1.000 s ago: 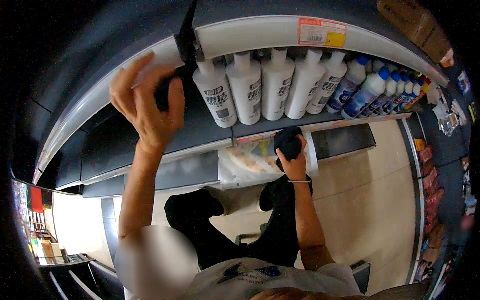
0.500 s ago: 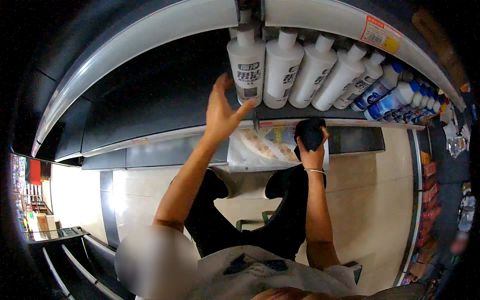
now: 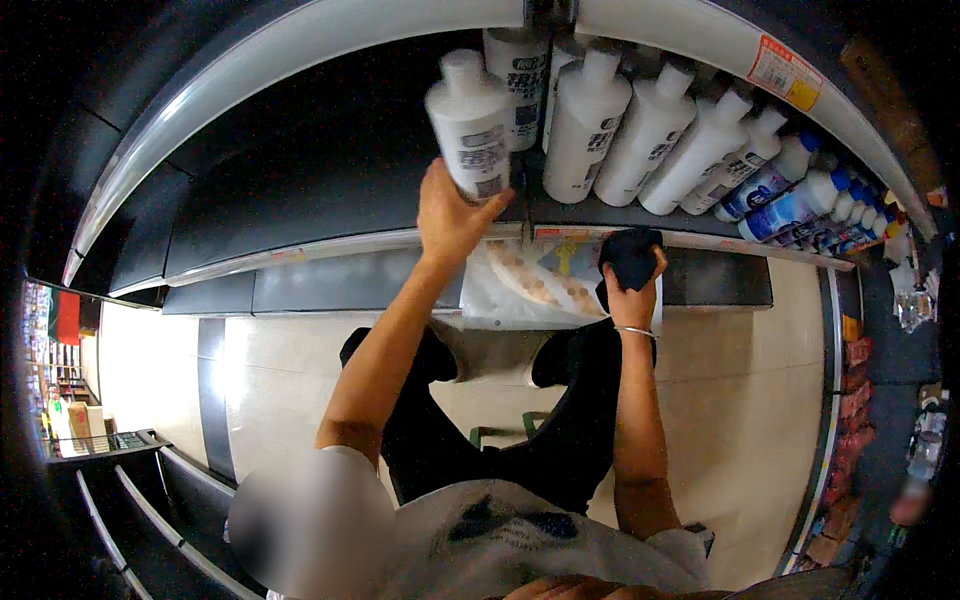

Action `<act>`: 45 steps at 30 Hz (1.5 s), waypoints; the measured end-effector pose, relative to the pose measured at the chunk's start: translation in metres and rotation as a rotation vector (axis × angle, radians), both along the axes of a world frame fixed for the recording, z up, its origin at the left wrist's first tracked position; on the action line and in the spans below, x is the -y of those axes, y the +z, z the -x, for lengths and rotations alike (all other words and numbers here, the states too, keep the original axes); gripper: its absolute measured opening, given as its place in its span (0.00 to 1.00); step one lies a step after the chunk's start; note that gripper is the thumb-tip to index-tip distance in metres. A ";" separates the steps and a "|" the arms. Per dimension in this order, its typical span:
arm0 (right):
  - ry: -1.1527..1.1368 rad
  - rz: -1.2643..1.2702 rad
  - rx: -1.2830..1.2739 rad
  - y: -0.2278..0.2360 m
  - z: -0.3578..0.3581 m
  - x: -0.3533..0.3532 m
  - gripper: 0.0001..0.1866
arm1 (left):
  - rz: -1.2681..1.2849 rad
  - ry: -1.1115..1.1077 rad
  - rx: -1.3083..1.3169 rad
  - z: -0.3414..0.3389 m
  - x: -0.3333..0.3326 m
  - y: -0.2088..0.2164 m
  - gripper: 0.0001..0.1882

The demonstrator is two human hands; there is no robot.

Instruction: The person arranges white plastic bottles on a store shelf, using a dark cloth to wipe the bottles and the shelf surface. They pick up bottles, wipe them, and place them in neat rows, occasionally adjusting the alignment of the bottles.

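My left hand [image 3: 455,215] is closed around the lower part of a white cleaner bottle [image 3: 468,120] with a white cap and dark print. The bottle is tilted slightly and stands out in front of a second white bottle [image 3: 522,95] further back on the dark shelf [image 3: 290,190]. In my right hand [image 3: 633,292] is a bunched black cloth [image 3: 630,260], held before the shelf's front edge. A row of similar white bottles [image 3: 588,130] stands just right of the held one.
Blue-and-white bottles [image 3: 790,205] continue the row at the right. Above runs the pale edge of an upper shelf [image 3: 660,30] with a price tag [image 3: 785,72]. A plastic-wrapped package [image 3: 500,285] lies low beneath the shelf front. At lower left stands a dark rack [image 3: 150,520].
My left hand has closed on the front white bottle and moved it left out of the row, exposing the bottle behind. My right hand still holds the cloth.
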State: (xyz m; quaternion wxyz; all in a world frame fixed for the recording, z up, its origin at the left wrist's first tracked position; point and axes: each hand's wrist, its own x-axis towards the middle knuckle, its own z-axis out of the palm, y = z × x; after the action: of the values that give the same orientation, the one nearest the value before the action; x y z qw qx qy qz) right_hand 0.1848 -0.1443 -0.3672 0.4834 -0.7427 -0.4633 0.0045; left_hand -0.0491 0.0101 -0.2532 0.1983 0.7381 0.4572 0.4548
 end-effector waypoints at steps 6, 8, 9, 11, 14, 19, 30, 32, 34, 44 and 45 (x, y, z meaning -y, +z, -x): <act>0.064 0.098 -0.073 0.013 0.008 0.008 0.40 | -0.050 0.094 0.118 0.077 -0.014 -0.005 0.30; 0.086 0.138 -0.052 0.010 0.004 0.011 0.41 | -0.010 0.184 0.113 0.096 -0.020 -0.002 0.30; 0.092 0.157 -0.050 0.009 0.001 0.012 0.41 | -0.001 0.233 0.085 0.105 -0.021 0.003 0.30; 0.116 0.191 -0.049 0.010 0.001 0.012 0.42 | -0.002 0.265 0.103 0.134 -0.035 -0.005 0.31; 0.109 0.254 -0.057 0.012 0.003 0.015 0.41 | 0.111 0.317 0.163 0.155 -0.036 -0.014 0.34; 0.156 0.199 -0.046 0.008 0.000 0.009 0.39 | 0.065 0.366 0.062 0.153 -0.030 -0.009 0.37; 0.092 0.243 -0.075 0.013 0.008 0.008 0.41 | -0.027 0.473 0.021 0.148 -0.022 -0.007 0.38; 0.071 0.278 -0.126 0.019 0.013 0.009 0.41 | -0.041 0.491 0.021 0.148 -0.023 -0.011 0.38; 0.078 0.264 -0.142 0.009 0.005 0.009 0.41 | -0.036 0.524 0.008 0.145 -0.024 -0.015 0.38; 0.145 0.227 0.077 -0.006 -0.004 0.012 0.38 | -0.246 0.567 -0.050 0.140 -0.026 -0.025 0.41; 0.157 0.250 0.012 -0.002 0.000 0.012 0.38 | -0.258 0.578 -0.059 0.142 -0.026 -0.027 0.42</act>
State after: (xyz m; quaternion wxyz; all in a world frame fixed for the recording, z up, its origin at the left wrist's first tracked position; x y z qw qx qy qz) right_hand 0.1849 -0.1564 -0.3688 0.3826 -0.7585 -0.5187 0.0958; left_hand -0.1909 0.0363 -0.2797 -0.0476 0.6095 0.5921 0.5250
